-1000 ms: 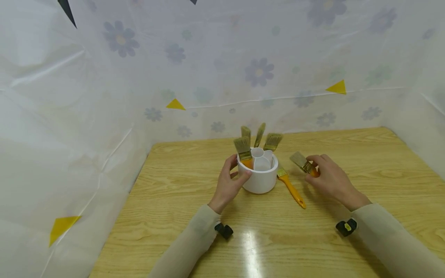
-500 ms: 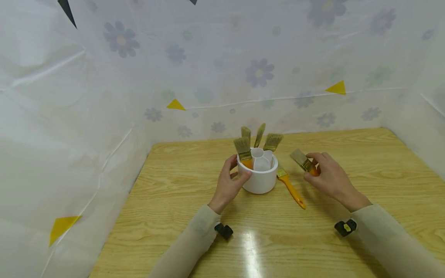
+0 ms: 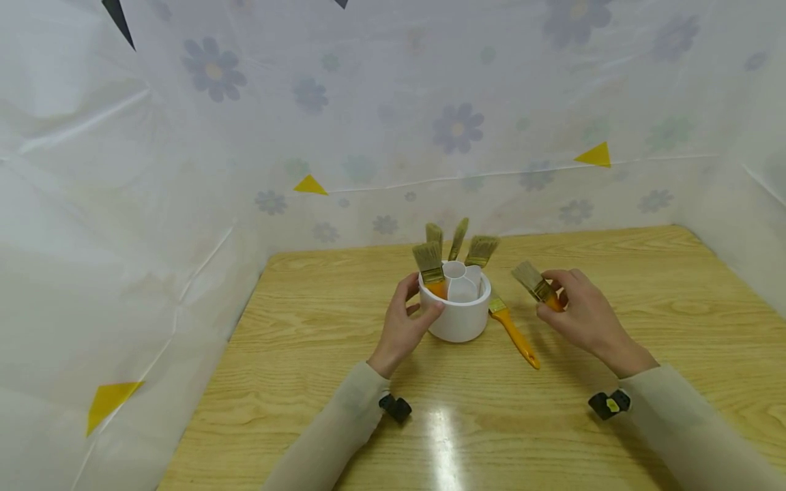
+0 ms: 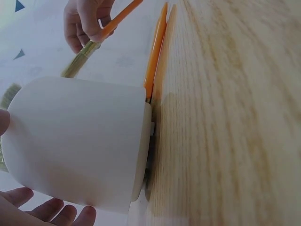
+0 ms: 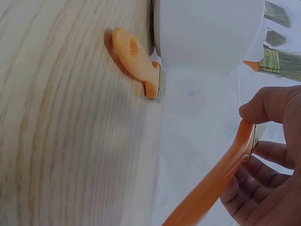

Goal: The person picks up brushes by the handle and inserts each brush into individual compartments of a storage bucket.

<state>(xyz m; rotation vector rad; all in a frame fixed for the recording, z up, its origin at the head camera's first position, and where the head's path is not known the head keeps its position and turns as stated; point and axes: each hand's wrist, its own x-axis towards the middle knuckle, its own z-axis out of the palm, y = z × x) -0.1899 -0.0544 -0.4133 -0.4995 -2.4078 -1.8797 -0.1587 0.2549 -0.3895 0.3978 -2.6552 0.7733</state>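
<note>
A white round holder (image 3: 457, 323) with inner compartments stands on the table, several paintbrushes upright in it, bristles up. My left hand (image 3: 402, 327) grips its left side, thumb at the near rim; in the left wrist view, fingers (image 4: 49, 209) curve along its wall. To the holder's right, my right hand (image 3: 586, 315) pinches a paintbrush (image 3: 534, 283) above the table, bristles pointing up and left. The right wrist view shows the thumb and fingers at the top of its orange handle (image 5: 214, 181). Another paintbrush (image 3: 516, 335) lies on the table between holder and right hand.
The wood-grain table (image 3: 295, 354) ends at a back wall covered in flowered sheeting (image 3: 393, 123). Plastic sheeting (image 3: 123, 259) also hangs along the left side. Yellow triangles (image 3: 311, 185) mark the sheeting.
My right hand and the paintbrush in it have tilted and risen very slightly. The left hand, the holder and the lying paintbrush have stayed in place.
</note>
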